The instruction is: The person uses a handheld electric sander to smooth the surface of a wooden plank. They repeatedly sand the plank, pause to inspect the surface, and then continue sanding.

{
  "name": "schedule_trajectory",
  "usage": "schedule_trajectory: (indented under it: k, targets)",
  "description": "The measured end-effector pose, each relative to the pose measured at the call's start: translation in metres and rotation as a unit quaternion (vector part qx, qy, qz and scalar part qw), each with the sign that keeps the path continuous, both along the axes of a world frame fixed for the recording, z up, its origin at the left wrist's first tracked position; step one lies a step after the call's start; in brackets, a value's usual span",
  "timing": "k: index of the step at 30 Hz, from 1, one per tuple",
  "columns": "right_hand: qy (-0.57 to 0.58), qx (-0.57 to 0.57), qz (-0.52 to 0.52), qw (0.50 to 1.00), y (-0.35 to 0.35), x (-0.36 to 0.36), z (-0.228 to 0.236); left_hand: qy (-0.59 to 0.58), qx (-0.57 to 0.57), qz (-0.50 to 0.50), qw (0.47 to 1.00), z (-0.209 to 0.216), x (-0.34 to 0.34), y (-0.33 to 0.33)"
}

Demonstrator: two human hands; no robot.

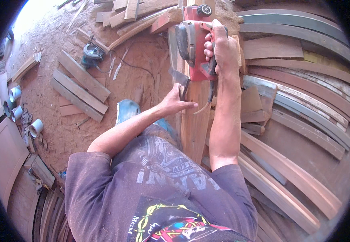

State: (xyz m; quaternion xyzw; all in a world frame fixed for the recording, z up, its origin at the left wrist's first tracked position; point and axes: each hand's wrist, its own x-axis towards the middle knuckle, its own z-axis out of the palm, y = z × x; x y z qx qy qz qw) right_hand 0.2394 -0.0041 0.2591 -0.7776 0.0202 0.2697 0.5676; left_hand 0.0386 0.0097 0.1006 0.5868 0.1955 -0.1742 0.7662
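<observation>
The red planer (198, 52) is over a plank (194, 129), the right hand's (225, 50) fingers wrapped around it; the left hand's (173, 101) fingers bend at its near end, grip unclear. Below them, a shirt (98, 197) with pale lettering (171, 171); far left, pale cups (36, 128), contents unclear.

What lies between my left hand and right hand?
In the head view, the near end of the red electric planer lies between left hand and right hand.
</observation>
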Motion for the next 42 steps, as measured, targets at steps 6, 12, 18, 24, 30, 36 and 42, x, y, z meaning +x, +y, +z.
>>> schedule_trajectory:
  k: [6, 12, 18, 24, 30, 36, 42]
  targets:
    - [0.003, -0.016, -0.013, 1.000, 0.023, 0.030, -0.006, 0.006, 0.029, -0.028, 0.999, -0.031, 0.004, -0.010]
    - [0.000, 0.004, -0.008, 1.000, 0.040, 0.062, -0.006, -0.012, -0.009, -0.045, 0.999, -0.018, 0.008, -0.003]
    - [-0.018, -0.008, 0.005, 1.000, 0.065, 0.088, -0.003, 0.030, -0.020, -0.090, 0.995, -0.002, 0.011, 0.007]
    - [-0.043, -0.024, 0.012, 0.999, 0.100, 0.132, -0.010, 0.001, -0.071, -0.061, 0.996, -0.014, 0.009, 0.001]
    - [-0.096, 0.047, -0.023, 0.994, 0.138, 0.197, -0.008, -0.018, -0.028, -0.040, 0.999, -0.007, 0.007, 0.000]
    - [-0.139, 0.219, -0.017, 0.966, 0.112, 0.172, -0.019, 0.054, -0.055, -0.051, 0.996, 0.010, 0.018, 0.016]
    - [-0.156, 0.132, -0.054, 0.977, -0.034, 0.045, 0.013, 0.007, 0.038, -0.031, 0.999, -0.006, 0.022, 0.006]
